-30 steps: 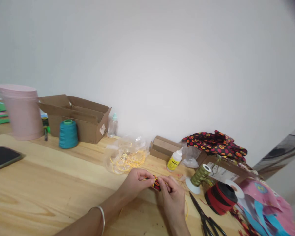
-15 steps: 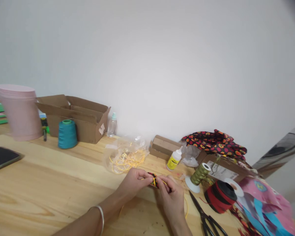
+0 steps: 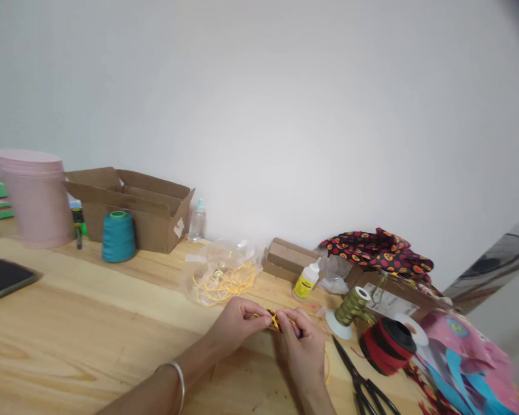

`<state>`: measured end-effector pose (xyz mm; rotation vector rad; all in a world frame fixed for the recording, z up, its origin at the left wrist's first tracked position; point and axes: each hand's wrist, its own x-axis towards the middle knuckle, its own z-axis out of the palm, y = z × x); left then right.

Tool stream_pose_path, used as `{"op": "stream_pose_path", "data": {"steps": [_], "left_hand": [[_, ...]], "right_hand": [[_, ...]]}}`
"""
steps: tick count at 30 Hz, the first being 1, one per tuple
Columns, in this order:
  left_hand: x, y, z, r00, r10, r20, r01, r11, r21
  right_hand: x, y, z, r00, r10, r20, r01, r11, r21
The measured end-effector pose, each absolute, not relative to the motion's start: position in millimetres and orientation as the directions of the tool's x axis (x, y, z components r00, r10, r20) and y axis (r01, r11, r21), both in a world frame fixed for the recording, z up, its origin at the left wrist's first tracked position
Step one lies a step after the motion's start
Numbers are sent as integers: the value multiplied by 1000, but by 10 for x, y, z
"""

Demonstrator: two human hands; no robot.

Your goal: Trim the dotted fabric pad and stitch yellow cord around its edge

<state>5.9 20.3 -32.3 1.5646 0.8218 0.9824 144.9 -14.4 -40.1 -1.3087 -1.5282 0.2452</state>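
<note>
Between my fingertips is a small dark patterned piece of fabric point(image 3: 273, 321), mostly covered by the fingers. A thin yellow cord point(image 3: 275, 319) crosses it, and a length of that cord hangs down past the right wrist. My left hand point(image 3: 237, 323), with a pale bangle on the wrist, pinches the piece's left end and the cord. From the other side, my right hand point(image 3: 303, 346) pinches the cord against the piece with thumb and index finger. Whether a knot sits under the fingertips, I cannot tell.
Black scissors point(image 3: 358, 374) lie right of my right hand. Beyond stand a glue bottle point(image 3: 305, 281), an olive thread spool point(image 3: 350, 308) and a red-black ribbon roll point(image 3: 387, 346). A plastic bag of yellow cord point(image 3: 225, 279) lies ahead; a teal thread cone point(image 3: 118, 237) and phone point(image 3: 6, 279) are left.
My fingertips have shifted slightly right and closer together, covering more of the patterned piece. The things on the table have stayed put.
</note>
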Motion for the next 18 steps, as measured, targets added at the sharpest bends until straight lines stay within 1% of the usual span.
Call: {"op": "stream_pose_path", "data": {"steps": [6,11,15,18], "left_hand": [[76,194,-327,421,894,155,-80,-133,988],[75,194,-323,438,892,114,-94,-80,992],[78,185,-293,457,885,88,-113,-41,993],[79,193,-296,461,883,93,-117,-44,992]], "right_hand": [[1470,-152,-405,134,809,573,611,387,-690],[1453,-171,-401,105,820,563,615,391,-685],[1444,-157,-415,116,826,552,610,379,-696],[1439,-141,-424,148,830,538,579,368,-728]]}}
